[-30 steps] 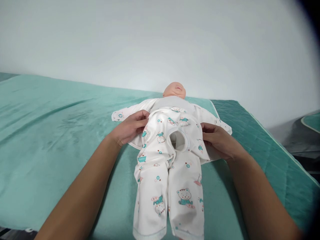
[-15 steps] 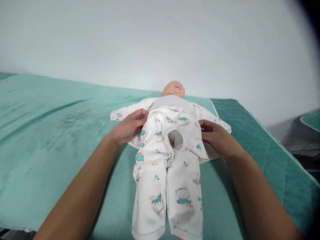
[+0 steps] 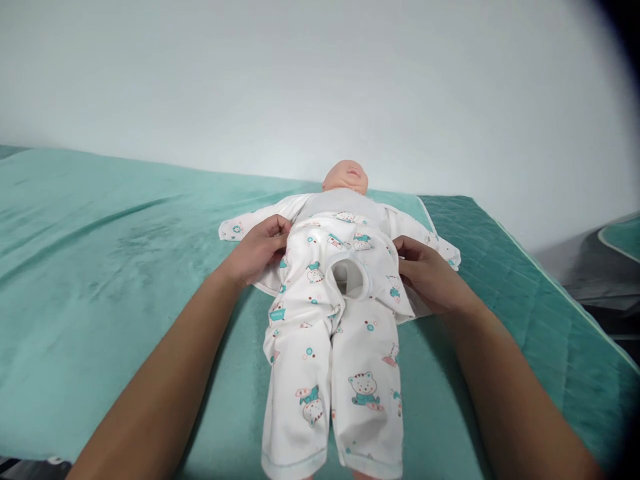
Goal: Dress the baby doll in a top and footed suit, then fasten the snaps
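Note:
A baby doll (image 3: 346, 176) lies on its back, head away from me, in a white printed jacket (image 3: 257, 213) with sleeves spread. White printed trousers (image 3: 300, 320) with an opening at the crotch cover its legs and reach up over the belly. At the left side of the waist, my left hand (image 3: 260, 250) is closed on the trousers' edge. My right hand (image 3: 430, 273) pinches the trousers' edge at the right side of the waist, its fingertips partly hidden by the cloth.
A light green sheet (image 3: 125, 280) lies under the doll. Darker green quilted cloth (image 3: 530, 300) covers the right side. Behind stands a pale wall (image 3: 300, 87). Another green-topped surface (image 3: 623, 237) shows at the far right.
The view has shifted slightly, and the doll and both hands appear a little further left and up. Both hands keep their hold at the waist.

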Action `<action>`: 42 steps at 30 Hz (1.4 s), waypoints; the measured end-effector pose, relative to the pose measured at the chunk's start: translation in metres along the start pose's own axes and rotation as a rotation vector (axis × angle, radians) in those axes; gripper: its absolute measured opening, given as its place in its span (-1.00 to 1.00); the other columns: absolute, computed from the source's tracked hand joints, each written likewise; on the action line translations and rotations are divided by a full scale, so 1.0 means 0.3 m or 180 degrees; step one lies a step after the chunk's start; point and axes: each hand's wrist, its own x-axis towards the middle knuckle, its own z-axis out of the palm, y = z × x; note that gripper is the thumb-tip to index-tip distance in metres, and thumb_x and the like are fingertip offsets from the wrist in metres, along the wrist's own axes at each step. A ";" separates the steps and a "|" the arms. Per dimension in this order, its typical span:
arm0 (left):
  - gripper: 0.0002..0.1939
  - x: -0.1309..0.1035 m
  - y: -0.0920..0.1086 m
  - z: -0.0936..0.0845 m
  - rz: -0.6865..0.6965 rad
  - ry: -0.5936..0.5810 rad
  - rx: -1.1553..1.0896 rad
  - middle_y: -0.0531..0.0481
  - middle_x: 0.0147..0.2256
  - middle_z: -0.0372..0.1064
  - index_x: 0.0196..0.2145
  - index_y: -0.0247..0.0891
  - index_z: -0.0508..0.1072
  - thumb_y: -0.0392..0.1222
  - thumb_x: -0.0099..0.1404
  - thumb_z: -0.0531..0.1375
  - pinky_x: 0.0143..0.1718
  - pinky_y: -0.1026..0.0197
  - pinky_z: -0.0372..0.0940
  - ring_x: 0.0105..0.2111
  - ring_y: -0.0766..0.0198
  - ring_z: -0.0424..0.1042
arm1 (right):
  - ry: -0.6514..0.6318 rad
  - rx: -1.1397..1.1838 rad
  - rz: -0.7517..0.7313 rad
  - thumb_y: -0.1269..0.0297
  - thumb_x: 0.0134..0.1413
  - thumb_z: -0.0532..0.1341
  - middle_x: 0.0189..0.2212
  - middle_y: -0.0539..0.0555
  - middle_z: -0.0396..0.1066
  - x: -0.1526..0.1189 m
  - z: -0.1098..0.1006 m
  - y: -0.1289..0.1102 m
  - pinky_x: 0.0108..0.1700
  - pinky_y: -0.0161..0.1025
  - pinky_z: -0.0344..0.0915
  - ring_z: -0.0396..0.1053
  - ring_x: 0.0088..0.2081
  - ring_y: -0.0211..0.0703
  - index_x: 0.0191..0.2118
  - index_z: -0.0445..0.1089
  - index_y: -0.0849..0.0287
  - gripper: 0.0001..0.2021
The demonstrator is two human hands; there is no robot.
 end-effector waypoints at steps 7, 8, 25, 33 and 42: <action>-0.80 0.011 -0.021 0.022 0.0179 0.1089 0.0893 0.12 -0.50 0.24 -0.36 -0.19 0.27 -0.06 0.21 0.22 -0.55 0.31 0.07 -0.57 0.37 0.17 | 0.0992 -0.1245 0.0181 0.32 -0.15 0.21 -0.60 -0.12 0.17 0.014 0.006 -0.005 -0.52 -0.31 0.04 0.13 -0.55 -0.30 -0.50 0.20 0.10 -0.87; -0.81 0.011 -0.024 0.023 0.0227 0.1213 0.1092 0.11 -0.50 0.25 -0.36 -0.18 0.27 -0.05 0.23 0.19 -0.53 0.30 0.08 -0.55 0.35 0.19 | 0.1099 -0.1501 0.0178 0.32 -0.14 0.20 -0.61 -0.11 0.18 0.016 0.007 -0.007 -0.51 -0.29 0.04 0.15 -0.54 -0.28 -0.51 0.20 0.10 -0.88; -0.67 -0.051 0.109 0.066 -0.0857 0.0016 0.0625 -0.06 -0.28 0.54 -0.18 -0.21 0.49 -0.10 0.08 0.30 -0.43 0.28 0.33 -0.37 0.21 0.48 | 0.0353 -0.0202 -0.0034 0.29 -0.18 0.36 -0.40 -0.02 0.49 0.012 0.041 0.008 -0.43 -0.29 0.24 0.35 -0.43 -0.21 -0.33 0.43 0.12 -0.79; -0.68 -0.036 0.064 0.069 -0.0729 0.0183 -0.0142 -0.03 -0.42 0.50 -0.16 -0.25 0.49 -0.25 0.07 0.29 -0.48 0.24 0.37 -0.50 0.27 0.44 | 0.0315 0.0643 -0.0151 0.30 -0.24 0.42 -0.30 0.02 0.53 0.009 0.063 0.020 -0.31 -0.14 0.40 0.46 -0.35 -0.09 -0.27 0.46 0.07 -0.70; -0.61 -0.009 0.014 0.060 -0.0578 -0.0115 -0.0636 -0.10 -0.35 0.53 -0.16 -0.28 0.52 -0.37 -0.02 0.30 -0.37 0.14 0.44 -0.36 0.14 0.52 | 0.0202 0.0457 -0.0236 0.30 -0.20 0.39 -0.36 0.02 0.52 0.032 0.056 0.026 -0.29 -0.05 0.41 0.46 -0.33 -0.02 -0.26 0.47 0.02 -0.73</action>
